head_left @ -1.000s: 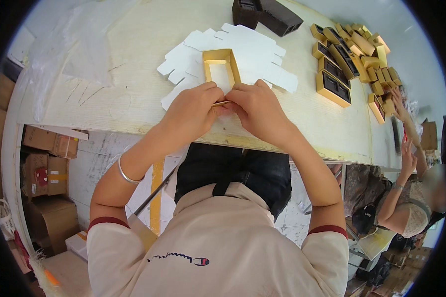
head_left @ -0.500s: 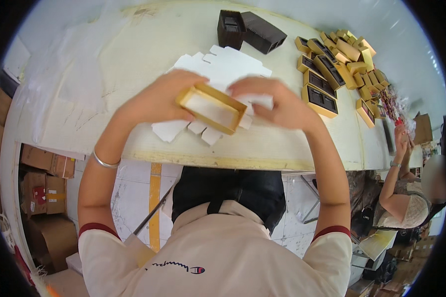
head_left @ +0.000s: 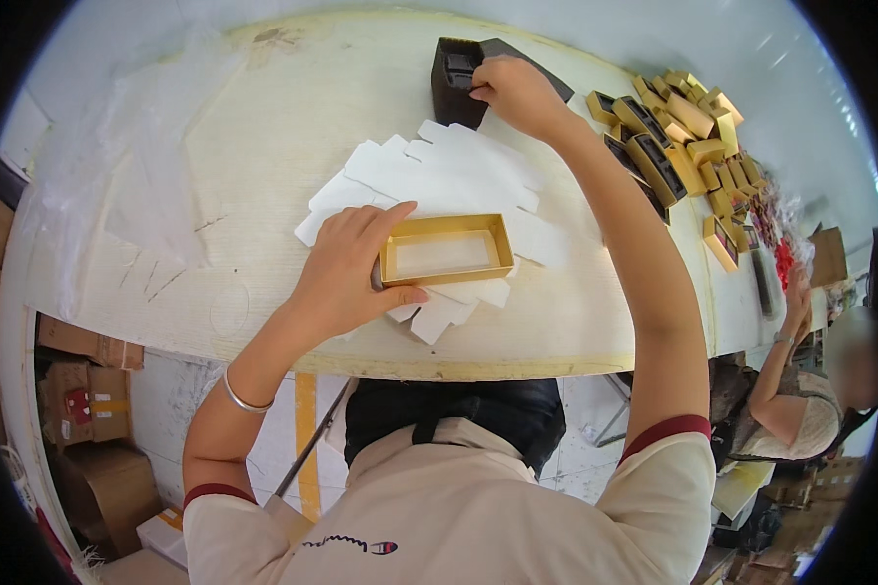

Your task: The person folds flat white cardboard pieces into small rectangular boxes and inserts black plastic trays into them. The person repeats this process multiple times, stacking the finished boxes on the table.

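A shallow gold open-topped cardboard box [head_left: 449, 279] with a white inner bottom lies over a loose pile of flat white die-cut card blanks [head_left: 463, 171]. My left hand [head_left: 346, 258] grips its left end, thumb at the near side and fingers at the far side. Farther off, my right hand [head_left: 517, 90] reaches to a stack of black plastic tray inserts [head_left: 454, 97]. Its fingers are curled in a pinch at the upper right edge of the top tray. A second dark stack [head_left: 546, 76] lies behind that hand, partly covered by it.
Gold boxes [head_left: 691, 112], several with dark inserts, crowd the table's right side, partly behind my right forearm. Clear plastic film [head_left: 156, 185] lies at the left. Brown cartons [head_left: 107, 405] sit below the table. Another person's hand [head_left: 798, 292] is at the far right.
My right hand has left the gold box and moved away to the black tray stack. The gold box has turned straighter and sits slightly lower in view, with my left hand still on it.
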`<control>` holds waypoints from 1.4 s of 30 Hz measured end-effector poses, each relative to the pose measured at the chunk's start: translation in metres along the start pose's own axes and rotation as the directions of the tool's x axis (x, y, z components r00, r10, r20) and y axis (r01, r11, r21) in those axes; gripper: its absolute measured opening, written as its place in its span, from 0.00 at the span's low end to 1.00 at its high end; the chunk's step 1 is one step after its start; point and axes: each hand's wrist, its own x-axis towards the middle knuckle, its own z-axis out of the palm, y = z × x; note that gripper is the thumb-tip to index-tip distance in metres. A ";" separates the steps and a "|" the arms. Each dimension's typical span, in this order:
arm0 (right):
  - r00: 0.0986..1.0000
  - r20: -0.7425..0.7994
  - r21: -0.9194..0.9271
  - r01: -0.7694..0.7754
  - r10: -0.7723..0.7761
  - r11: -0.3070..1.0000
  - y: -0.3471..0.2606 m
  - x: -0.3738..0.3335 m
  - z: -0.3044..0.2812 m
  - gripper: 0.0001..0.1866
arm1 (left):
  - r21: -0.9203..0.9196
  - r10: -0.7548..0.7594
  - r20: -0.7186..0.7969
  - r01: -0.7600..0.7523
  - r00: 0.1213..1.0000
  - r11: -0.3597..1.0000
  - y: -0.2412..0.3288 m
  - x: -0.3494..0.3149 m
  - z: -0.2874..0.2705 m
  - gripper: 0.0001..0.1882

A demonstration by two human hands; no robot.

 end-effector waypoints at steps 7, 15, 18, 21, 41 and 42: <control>0.968 -0.167 0.438 -0.099 0.189 0.893 -0.025 -0.018 -0.051 0.13 | -0.031 -0.034 -0.009 0.034 0.999 0.999 -0.001 -0.003 0.002 0.45; 0.825 0.475 0.874 -0.403 0.307 -0.269 -0.064 -0.170 -0.075 0.10 | -0.046 -0.086 0.016 0.087 0.996 0.995 0.008 0.001 -0.002 0.43; 0.686 0.680 0.695 -0.490 0.259 -0.526 -0.066 -0.183 -0.053 0.09 | -0.081 -0.118 0.080 0.125 0.990 0.989 0.012 0.003 -0.002 0.42; 0.722 0.674 0.676 -0.516 0.158 -0.526 -0.064 -0.177 -0.046 0.11 | -0.082 -0.124 0.126 0.134 0.984 0.988 0.016 0.006 -0.006 0.41; 0.911 0.256 0.380 0.212 -0.323 0.900 -0.073 -0.156 -0.065 0.24 | 0.002 -0.116 0.226 0.118 0.967 0.993 0.029 0.022 -0.012 0.48; 0.891 0.190 0.346 0.332 -0.412 0.878 -0.068 -0.149 -0.060 0.22 | -0.026 -0.108 0.233 0.118 0.966 0.993 0.031 0.022 -0.011 0.49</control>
